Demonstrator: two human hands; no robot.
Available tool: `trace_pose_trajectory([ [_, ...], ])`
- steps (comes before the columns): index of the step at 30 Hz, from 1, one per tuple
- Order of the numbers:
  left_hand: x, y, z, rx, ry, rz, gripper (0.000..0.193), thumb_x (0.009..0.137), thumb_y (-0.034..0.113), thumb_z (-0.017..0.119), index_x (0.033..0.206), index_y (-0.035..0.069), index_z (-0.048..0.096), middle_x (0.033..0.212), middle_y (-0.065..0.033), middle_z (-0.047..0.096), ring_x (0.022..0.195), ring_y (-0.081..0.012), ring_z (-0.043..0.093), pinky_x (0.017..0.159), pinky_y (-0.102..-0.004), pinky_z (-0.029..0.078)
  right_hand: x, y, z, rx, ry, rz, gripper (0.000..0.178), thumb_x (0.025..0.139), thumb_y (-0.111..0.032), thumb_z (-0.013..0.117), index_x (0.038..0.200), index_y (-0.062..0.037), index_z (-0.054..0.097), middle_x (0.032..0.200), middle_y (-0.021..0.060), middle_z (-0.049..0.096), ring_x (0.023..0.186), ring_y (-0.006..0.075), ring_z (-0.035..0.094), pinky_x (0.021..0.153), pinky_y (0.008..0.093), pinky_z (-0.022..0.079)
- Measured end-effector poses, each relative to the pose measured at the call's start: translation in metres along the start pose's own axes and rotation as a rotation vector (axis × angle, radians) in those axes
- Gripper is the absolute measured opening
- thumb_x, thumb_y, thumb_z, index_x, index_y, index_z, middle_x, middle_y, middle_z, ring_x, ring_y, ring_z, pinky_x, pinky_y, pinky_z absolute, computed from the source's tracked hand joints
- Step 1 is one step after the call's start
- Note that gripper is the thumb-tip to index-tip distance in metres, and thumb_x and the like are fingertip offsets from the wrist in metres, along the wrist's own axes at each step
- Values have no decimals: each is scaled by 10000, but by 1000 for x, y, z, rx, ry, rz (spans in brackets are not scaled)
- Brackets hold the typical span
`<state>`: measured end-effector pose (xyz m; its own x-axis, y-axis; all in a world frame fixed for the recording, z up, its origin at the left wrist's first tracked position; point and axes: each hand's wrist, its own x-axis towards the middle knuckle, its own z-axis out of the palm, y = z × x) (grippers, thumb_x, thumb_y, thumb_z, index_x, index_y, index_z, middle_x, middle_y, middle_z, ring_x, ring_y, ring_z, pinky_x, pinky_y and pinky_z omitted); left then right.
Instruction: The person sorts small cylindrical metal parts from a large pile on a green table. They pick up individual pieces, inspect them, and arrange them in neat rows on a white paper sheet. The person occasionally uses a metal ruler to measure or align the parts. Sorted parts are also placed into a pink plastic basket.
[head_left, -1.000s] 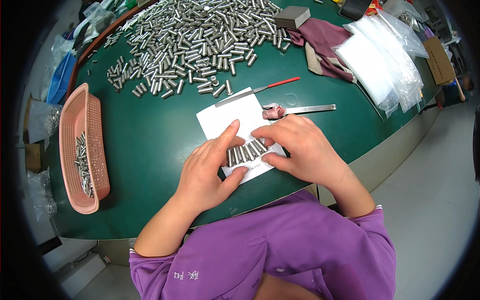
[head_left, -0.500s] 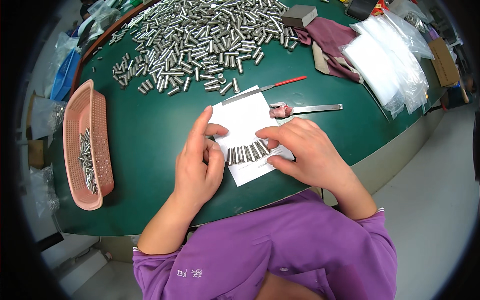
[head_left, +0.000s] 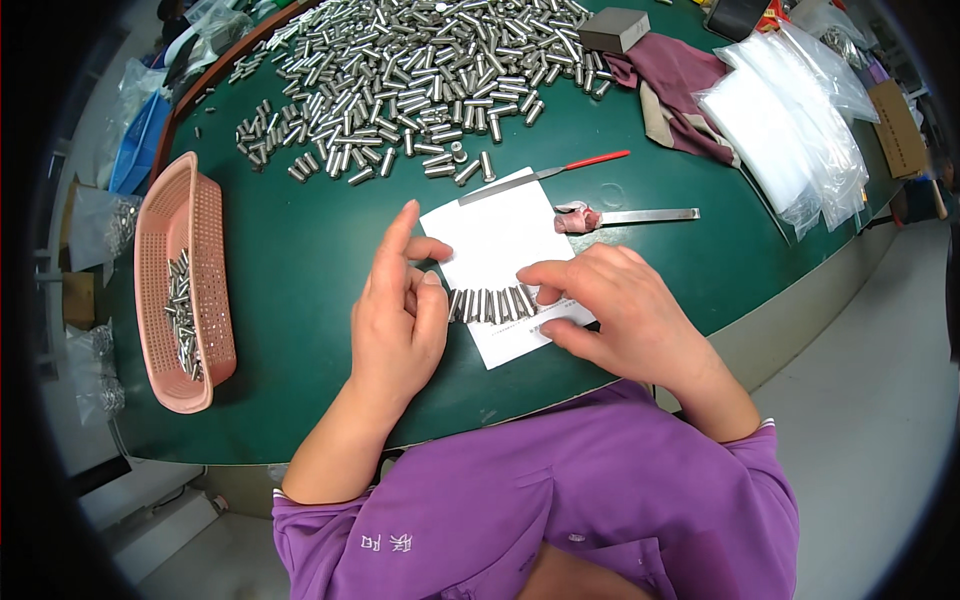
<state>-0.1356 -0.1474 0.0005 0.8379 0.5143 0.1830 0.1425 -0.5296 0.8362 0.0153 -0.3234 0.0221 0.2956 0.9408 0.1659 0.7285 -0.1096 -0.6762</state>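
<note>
Several shiny metal pins lie side by side in a short row on a sheet of white paper. At the row's left end is my left hand, its index finger raised, its thumb close to the outermost pin. My right hand curves around the right end, thumb and index finger apart, fingertips beside the last pins. Neither hand has lifted a pin; whether the fingertips touch the end pins is hard to see.
A large heap of metal pins covers the table's far side. To the left stands a pink basket with smaller metal pieces. Beyond the paper lie a red-handled file and a metal strip with a wrapped end. Plastic bags sit right.
The pins in the row stand more parallel and evenly lined up than before. Both hands keep nearly the same pose; the whole view has shifted slightly.
</note>
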Motion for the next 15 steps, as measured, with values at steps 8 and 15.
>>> trace_pose_trajectory([
  [8, 0, -2, 3, -28, 43, -17, 596, 829, -82, 502, 1403, -7, 360, 1013, -91, 621, 592, -66, 501, 537, -217, 442, -1, 1, 0, -2, 15, 3, 465, 708, -82, 734, 1150, -140, 601, 882, -28, 627, 857, 196, 585, 816, 354, 433],
  [15, -3, -3, 4, -39, 5, -3, 585, 847, -81, 479, 1411, -6, 344, 1025, -97, 617, 609, -58, 504, 561, -211, 450, -1, 1, -1, -7, 11, 3, 458, 724, -76, 722, 1154, -142, 579, 880, -29, 613, 872, 199, 581, 824, 364, 433],
])
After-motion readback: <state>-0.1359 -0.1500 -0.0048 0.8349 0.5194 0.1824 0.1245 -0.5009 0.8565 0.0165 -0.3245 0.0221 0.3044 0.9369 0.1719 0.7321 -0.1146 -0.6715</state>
